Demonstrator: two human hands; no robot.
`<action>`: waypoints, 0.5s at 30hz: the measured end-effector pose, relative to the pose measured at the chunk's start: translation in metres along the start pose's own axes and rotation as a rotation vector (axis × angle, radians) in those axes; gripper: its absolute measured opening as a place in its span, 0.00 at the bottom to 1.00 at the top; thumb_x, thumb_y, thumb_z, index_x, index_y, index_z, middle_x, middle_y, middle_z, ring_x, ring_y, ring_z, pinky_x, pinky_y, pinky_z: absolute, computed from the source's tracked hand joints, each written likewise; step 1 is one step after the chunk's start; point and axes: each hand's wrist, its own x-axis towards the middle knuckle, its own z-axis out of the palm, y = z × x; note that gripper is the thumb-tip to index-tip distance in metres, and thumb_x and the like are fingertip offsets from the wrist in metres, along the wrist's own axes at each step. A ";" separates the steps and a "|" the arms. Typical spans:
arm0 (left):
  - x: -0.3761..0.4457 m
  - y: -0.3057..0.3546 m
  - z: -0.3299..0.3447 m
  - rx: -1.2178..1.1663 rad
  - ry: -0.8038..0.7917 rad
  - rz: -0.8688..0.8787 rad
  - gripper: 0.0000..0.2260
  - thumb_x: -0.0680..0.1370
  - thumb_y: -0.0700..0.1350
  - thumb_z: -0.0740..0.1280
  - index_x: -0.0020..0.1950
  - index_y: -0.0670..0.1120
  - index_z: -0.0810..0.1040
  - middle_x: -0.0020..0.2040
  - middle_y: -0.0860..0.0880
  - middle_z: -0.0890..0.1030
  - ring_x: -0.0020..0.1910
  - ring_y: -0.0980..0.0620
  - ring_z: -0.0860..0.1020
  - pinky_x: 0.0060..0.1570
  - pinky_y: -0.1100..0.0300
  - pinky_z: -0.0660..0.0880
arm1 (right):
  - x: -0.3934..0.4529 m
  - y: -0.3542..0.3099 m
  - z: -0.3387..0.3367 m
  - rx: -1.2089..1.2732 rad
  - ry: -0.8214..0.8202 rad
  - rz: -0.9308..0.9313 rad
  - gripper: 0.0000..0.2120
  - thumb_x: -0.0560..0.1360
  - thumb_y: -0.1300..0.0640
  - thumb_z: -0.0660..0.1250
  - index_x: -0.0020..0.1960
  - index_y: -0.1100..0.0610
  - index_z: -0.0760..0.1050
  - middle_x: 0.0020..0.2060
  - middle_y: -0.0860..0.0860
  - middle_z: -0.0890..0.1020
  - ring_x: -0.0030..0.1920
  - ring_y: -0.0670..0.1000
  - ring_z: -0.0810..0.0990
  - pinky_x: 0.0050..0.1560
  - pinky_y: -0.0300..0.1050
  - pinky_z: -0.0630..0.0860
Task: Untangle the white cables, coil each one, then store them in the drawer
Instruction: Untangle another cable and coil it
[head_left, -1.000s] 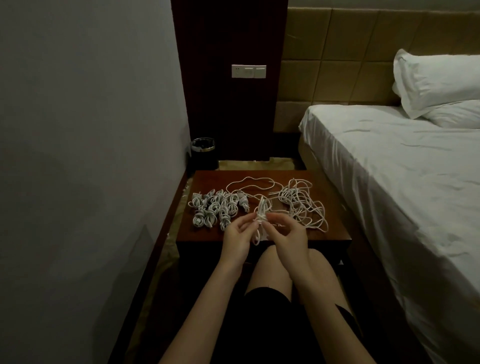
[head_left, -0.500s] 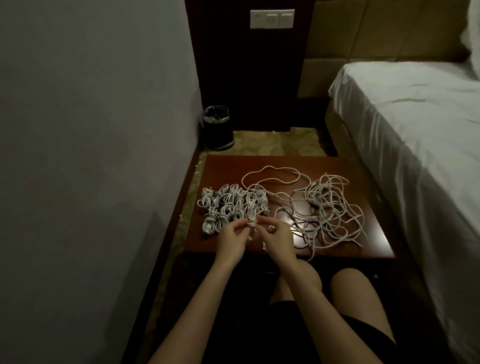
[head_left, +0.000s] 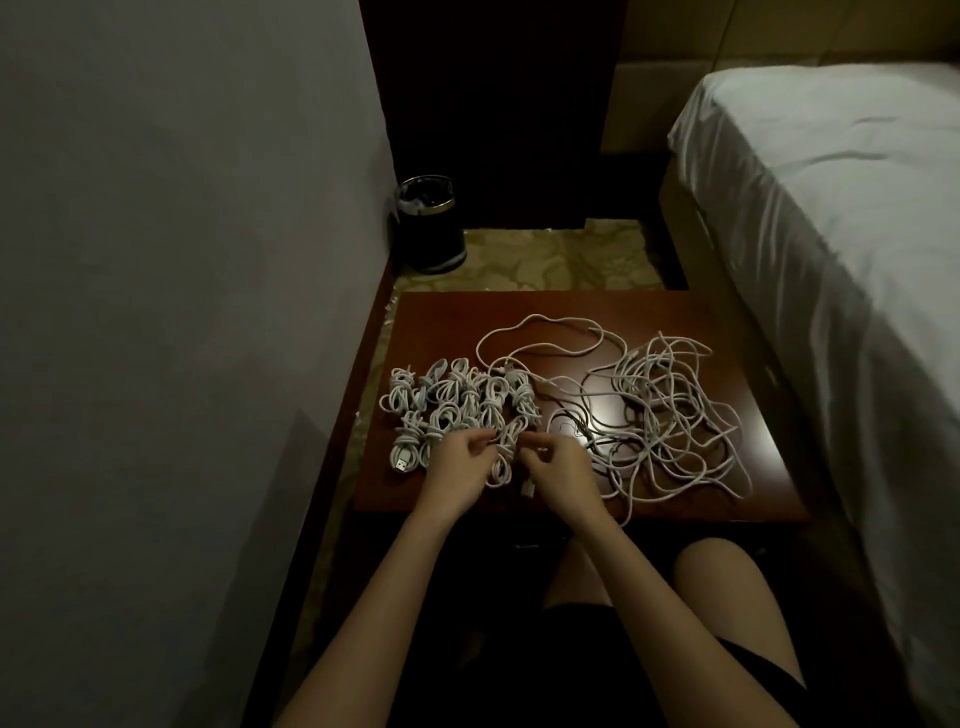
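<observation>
wooden table (head_left: 582, 306) | coiled cables (head_left: 452, 405) left | tangled cables (head_left: 670, 415) right, apparently loose

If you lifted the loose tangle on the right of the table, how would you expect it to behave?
The tangle would probably sag floppily, since its thin strands sprawl in slack loops. The crossed loops would likely snag and drag together. It looks light.

Glossy wooden table (head_left: 613, 312), smooth-jacketed cables (head_left: 675, 415)

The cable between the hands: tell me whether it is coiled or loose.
Coiled: the cable hangs as a wound bundle, left hand and right hand pinching it.
</observation>
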 end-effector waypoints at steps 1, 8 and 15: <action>0.000 0.002 -0.002 -0.002 0.010 0.012 0.14 0.80 0.39 0.64 0.66 0.41 0.77 0.61 0.44 0.80 0.60 0.48 0.78 0.58 0.58 0.73 | 0.002 -0.001 -0.008 -0.011 0.040 -0.016 0.11 0.76 0.63 0.64 0.56 0.59 0.82 0.47 0.53 0.85 0.46 0.50 0.83 0.41 0.32 0.73; 0.002 0.013 0.003 0.011 0.012 0.066 0.13 0.79 0.39 0.66 0.64 0.41 0.79 0.61 0.45 0.80 0.60 0.50 0.78 0.62 0.57 0.73 | 0.014 0.021 -0.047 -0.275 0.070 -0.020 0.12 0.75 0.63 0.68 0.58 0.65 0.79 0.52 0.60 0.83 0.53 0.59 0.81 0.52 0.47 0.75; 0.004 0.030 0.021 0.101 -0.075 0.104 0.18 0.78 0.38 0.68 0.68 0.42 0.76 0.64 0.46 0.79 0.63 0.50 0.76 0.59 0.63 0.70 | 0.015 0.022 -0.054 -0.375 0.036 -0.080 0.07 0.75 0.63 0.67 0.49 0.62 0.83 0.47 0.57 0.85 0.50 0.58 0.82 0.50 0.48 0.75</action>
